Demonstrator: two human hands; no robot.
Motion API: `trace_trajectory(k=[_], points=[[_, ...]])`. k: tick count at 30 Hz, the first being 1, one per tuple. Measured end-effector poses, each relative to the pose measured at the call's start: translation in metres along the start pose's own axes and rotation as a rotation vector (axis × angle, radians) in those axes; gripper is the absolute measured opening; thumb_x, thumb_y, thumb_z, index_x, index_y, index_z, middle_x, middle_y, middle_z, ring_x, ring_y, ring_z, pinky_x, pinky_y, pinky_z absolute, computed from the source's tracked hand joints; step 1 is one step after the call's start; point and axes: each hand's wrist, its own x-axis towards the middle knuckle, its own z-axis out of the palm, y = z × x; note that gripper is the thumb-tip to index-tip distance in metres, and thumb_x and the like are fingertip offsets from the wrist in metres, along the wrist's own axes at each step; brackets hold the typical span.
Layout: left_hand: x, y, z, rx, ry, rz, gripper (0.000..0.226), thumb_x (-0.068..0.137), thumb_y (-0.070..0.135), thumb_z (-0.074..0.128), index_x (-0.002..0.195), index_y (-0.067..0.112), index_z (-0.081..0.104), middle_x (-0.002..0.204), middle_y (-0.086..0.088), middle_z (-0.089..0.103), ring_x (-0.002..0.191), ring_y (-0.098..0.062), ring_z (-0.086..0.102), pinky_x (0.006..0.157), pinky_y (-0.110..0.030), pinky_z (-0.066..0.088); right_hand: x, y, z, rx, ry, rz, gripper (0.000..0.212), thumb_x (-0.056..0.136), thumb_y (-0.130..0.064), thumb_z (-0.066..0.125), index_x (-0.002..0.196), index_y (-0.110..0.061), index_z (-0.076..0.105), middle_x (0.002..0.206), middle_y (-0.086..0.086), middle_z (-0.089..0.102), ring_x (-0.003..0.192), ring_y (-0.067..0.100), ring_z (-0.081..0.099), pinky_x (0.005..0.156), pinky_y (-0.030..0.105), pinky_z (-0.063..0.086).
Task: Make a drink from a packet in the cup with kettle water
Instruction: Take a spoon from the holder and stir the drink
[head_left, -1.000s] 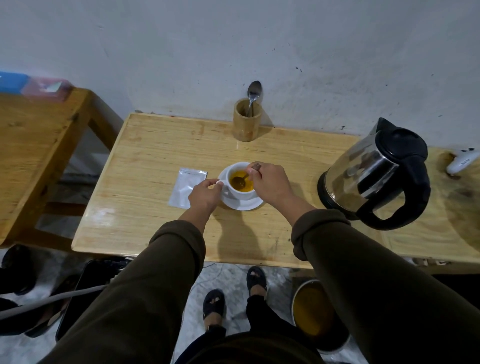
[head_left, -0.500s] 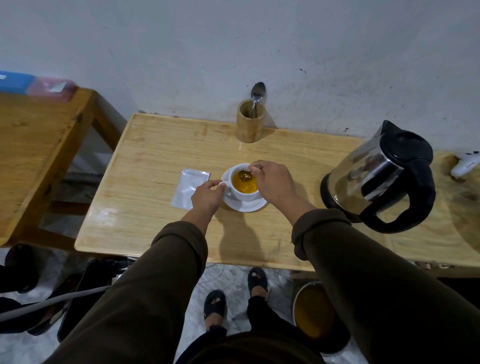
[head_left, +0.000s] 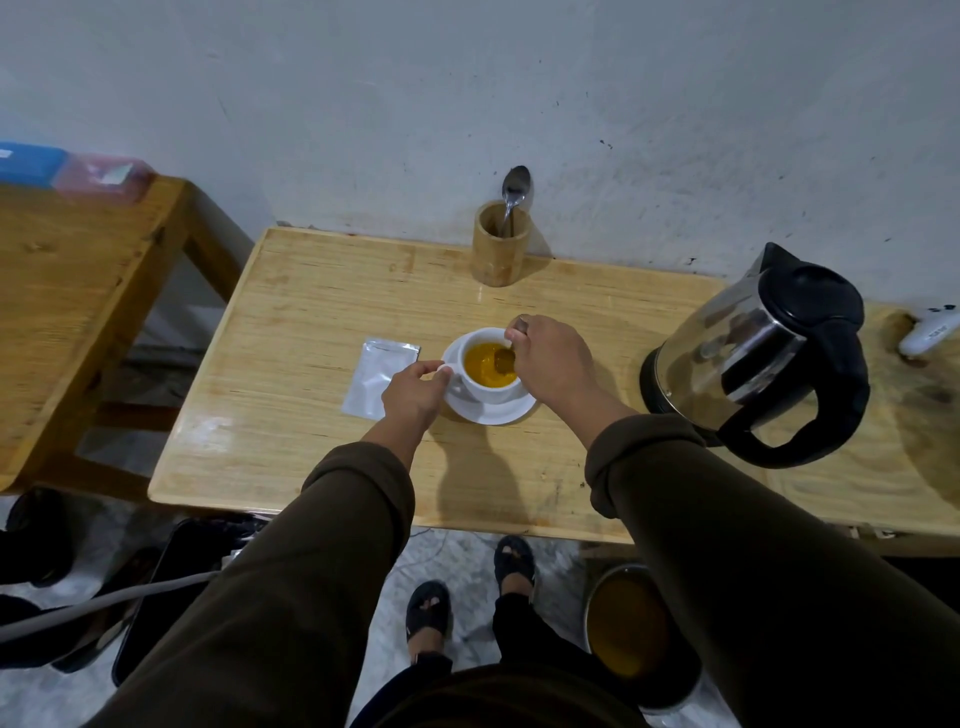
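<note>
A white cup (head_left: 485, 391) full of orange-yellow drink stands on a white saucer (head_left: 493, 411) in the middle of the wooden table (head_left: 291, 452). My left hand (head_left: 414, 396) pinches the cup's handle on its left side. My right hand (head_left: 551, 361) is over the cup's right rim, gripping a spoon (head_left: 505, 358) whose bowl dips into the liquid. A silver packet (head_left: 375, 376) lies flat just left of the cup. The steel kettle (head_left: 763, 353) with black lid and handle stands to the right.
A bamboo holder (head_left: 500, 244) with a second spoon stands at the wall behind the cup. A white object (head_left: 930, 335) lies at the far right. A second wooden table (head_left: 67, 291) is to the left. A bucket (head_left: 631, 631) and my feet are on the floor below.
The spoon has shifted around inside the cup, from the middle to the far rim and now to the right side. My left hand stays on the handle.
</note>
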Motion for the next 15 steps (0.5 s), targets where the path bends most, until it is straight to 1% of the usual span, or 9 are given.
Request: trace_trajectory(k=[1,4,7,11,15], points=[[-0.0002,0.0001,0.0001,0.001,0.000,0.000,0.036,0.092,0.039,0.052,0.121,0.021,0.063,0.121,-0.009,0.067,0.116,-0.025,0.058,0.097,-0.034,0.044,0.0002,-0.0003,0.0004,-0.003,0.006,-0.001,0.030,0.098,-0.024,0.039,0.105,-0.013,0.066,0.104,0.009,0.067,0.095,0.026,0.059,0.069,0.031,0.042],[-0.0001,0.0003,-0.0001,0.010,-0.006,0.002,0.037,0.092,0.039,0.051,0.122,0.021,0.062,0.122,-0.009,0.067,0.118,-0.026,0.057,0.102,-0.036,0.044,-0.0015,-0.0011,0.0016,0.071,-0.021,0.012,0.030,0.097,-0.027,0.042,0.106,-0.018,0.069,0.107,0.006,0.070,0.099,0.026,0.061,0.081,0.037,0.051],[-0.0003,0.0006,-0.0007,0.008,-0.005,-0.004,0.037,0.092,0.039,0.051,0.122,0.021,0.062,0.123,-0.008,0.067,0.119,-0.025,0.056,0.103,-0.036,0.043,-0.0033,-0.0010,0.0021,0.114,-0.054,-0.017,0.029,0.096,-0.027,0.043,0.103,-0.018,0.071,0.105,0.007,0.072,0.098,0.026,0.062,0.085,0.039,0.052],[-0.0001,0.0010,-0.0008,0.017,-0.004,-0.005,0.037,0.092,0.039,0.051,0.123,0.021,0.062,0.123,-0.008,0.066,0.119,-0.026,0.056,0.104,-0.038,0.043,-0.0019,0.0000,0.0010,0.123,-0.084,-0.017,0.032,0.096,-0.026,0.042,0.095,-0.010,0.069,0.094,0.012,0.072,0.091,0.029,0.063,0.082,0.040,0.052],[-0.0005,0.0018,-0.0007,0.025,0.000,0.004,0.037,0.092,0.039,0.051,0.122,0.021,0.062,0.123,-0.007,0.066,0.119,-0.025,0.056,0.104,-0.036,0.043,-0.0009,0.0026,-0.0019,0.089,-0.067,0.008,0.030,0.097,-0.025,0.039,0.095,-0.010,0.065,0.094,0.013,0.068,0.089,0.030,0.060,0.074,0.037,0.047]])
